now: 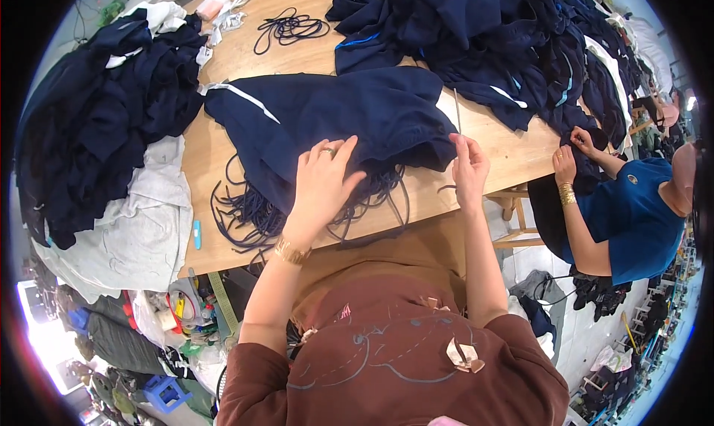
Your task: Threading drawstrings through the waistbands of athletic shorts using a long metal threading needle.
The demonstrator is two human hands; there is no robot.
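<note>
A navy garment (335,117) with a white stripe lies spread across the wooden table in front of me. My left hand (323,181) rests on its near part, palm down, fingers apart. At the garment's right corner, my right hand (469,172) is closed in a pinch. A thin grey rod (457,110) rises from its fingertips. A short dark cord end (446,188) shows beside that palm; whether it is held too I cannot tell. A tangle of navy cords (249,210) lies partly under the garment, along the table's near edge.
Navy garments are heaped at the left (89,128) and far right (461,32). A loose cord bundle (290,30) lies toward the back. A light-blue small tool (197,234) sits near grey cloth (141,218). At right, a co-worker in a blue top (643,210) handles dark cloth.
</note>
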